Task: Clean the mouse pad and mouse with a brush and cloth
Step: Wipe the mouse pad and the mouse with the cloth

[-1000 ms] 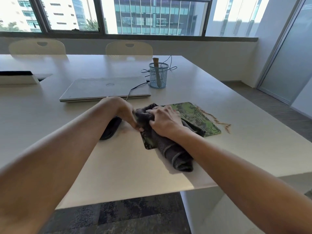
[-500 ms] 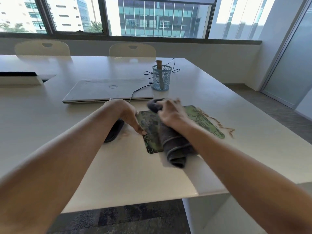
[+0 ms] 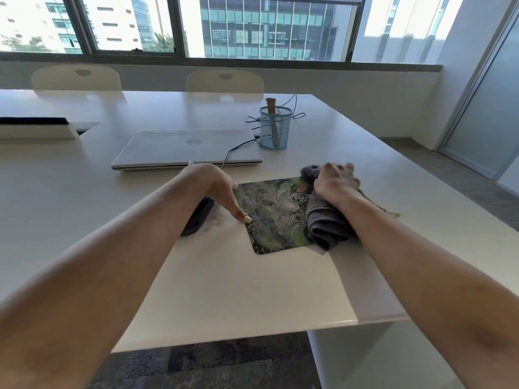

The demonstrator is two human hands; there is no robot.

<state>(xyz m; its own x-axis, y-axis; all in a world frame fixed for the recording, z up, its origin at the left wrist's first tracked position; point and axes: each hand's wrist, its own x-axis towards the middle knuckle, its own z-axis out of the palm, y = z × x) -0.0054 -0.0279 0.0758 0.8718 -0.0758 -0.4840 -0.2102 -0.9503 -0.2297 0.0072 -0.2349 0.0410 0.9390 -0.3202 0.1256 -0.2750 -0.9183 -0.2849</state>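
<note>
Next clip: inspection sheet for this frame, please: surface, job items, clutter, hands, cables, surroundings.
Surface: white table, sunlit.
Job's things: mouse pad flat on table; grey cloth bunched on its right side; dark mouse left of pad, partly hidden by wrist; brush standing in mesh cup.
Clutter: closed laptop; white box far left; frayed brown strands right of pad.
Hands: left hand, straight fingers pressing pad's left edge; right hand grips cloth.
Cables: black cable by laptop; loops behind cup.
Surroundings: two chairs, windows, glass partition.
</note>
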